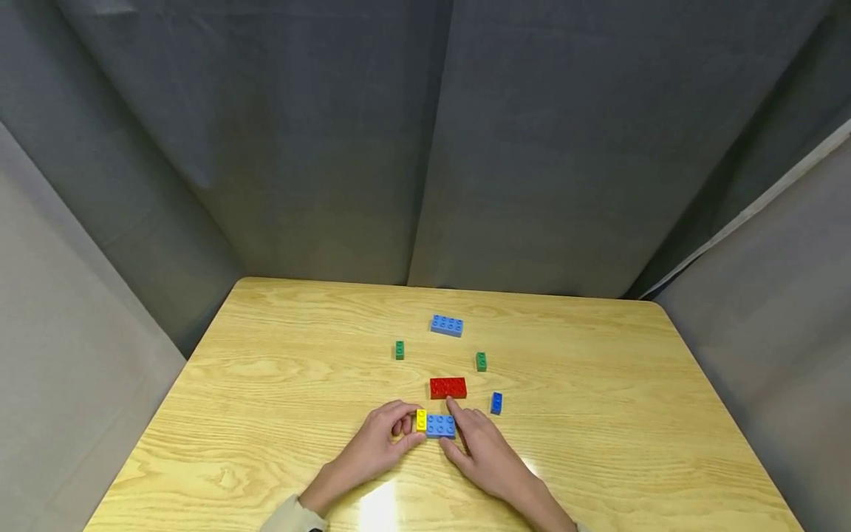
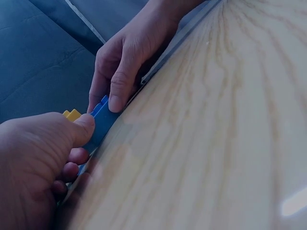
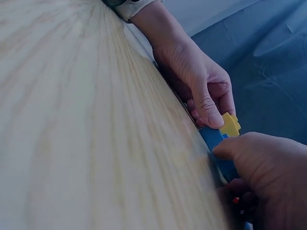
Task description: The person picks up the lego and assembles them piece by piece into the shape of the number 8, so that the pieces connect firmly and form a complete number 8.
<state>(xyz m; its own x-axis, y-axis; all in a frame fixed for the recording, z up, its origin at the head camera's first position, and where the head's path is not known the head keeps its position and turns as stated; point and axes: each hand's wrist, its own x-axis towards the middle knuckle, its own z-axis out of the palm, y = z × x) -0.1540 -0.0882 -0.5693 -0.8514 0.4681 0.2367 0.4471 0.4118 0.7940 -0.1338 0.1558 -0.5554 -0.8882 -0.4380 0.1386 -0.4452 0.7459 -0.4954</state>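
Observation:
In the head view a blue toy brick (image 1: 441, 425) lies near the front of the table, with a small yellow brick (image 1: 422, 420) at its left end. The yellow brick stands higher than the blue studs in the right wrist view. My left hand (image 1: 380, 441) pinches the yellow end between thumb and forefinger. From the other side my right hand (image 1: 484, 452) holds the blue brick's right end, thumb on the near face and forefinger at the far corner. The left thumb hides part of the yellow brick (image 2: 73, 115) in the left wrist view.
Just beyond the hands lies a red brick (image 1: 448, 388), with a small dark-blue brick (image 1: 496, 403) to its right. Two small green bricks (image 1: 400, 350) and another blue brick (image 1: 447, 325) lie farther back on the wooden table (image 1: 299, 355). Grey curtains (image 1: 332, 148) surround it.

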